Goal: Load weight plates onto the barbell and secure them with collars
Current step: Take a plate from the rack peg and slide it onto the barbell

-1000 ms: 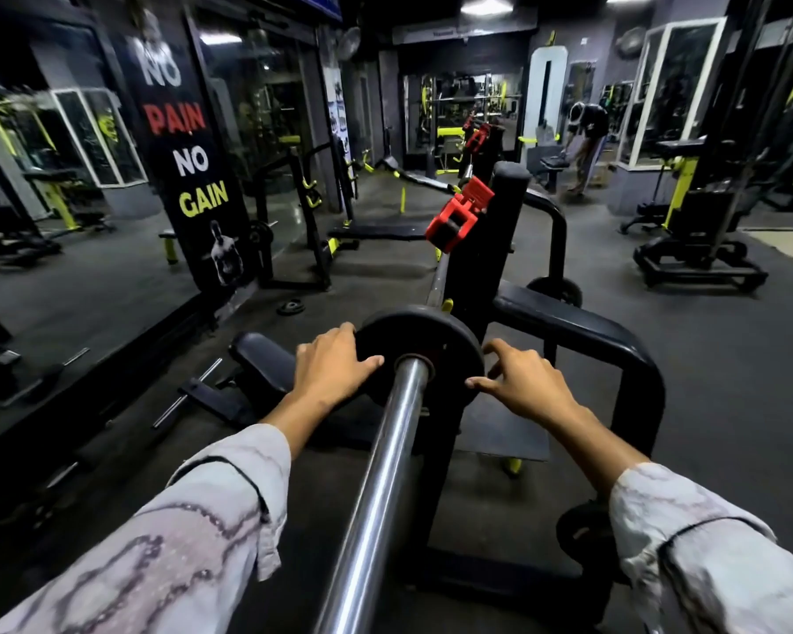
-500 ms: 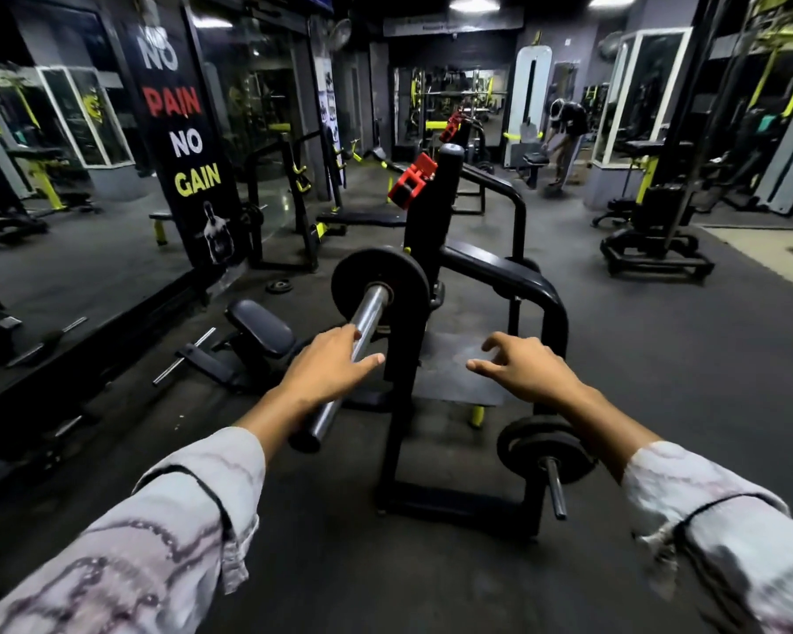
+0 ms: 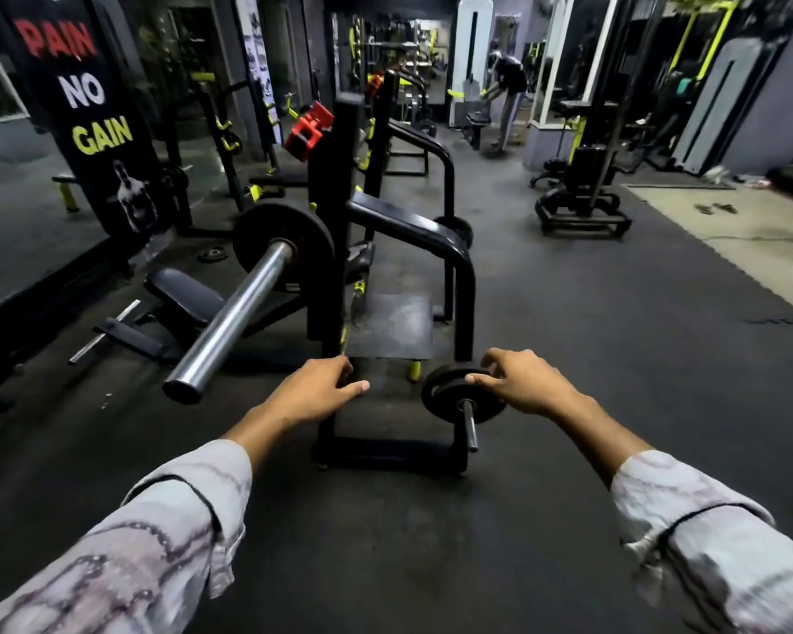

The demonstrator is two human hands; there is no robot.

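Black rack [image 3: 458, 267] (plate-laden) — blocking empty hands [image 3: 317, 391].

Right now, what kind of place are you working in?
Almost certainly a commercial gym: a barbell carrying a weight plate sits on a black rack, a "No Pain No Gain" banner hangs at left, and more exercise machines stand on rubber flooring.

One black weight plate [image 3: 284, 245] is seated far up the chrome barbell [image 3: 234, 319]; a smaller black plate [image 3: 462, 399] is stored on the rack's low peg [image 3: 470, 427].
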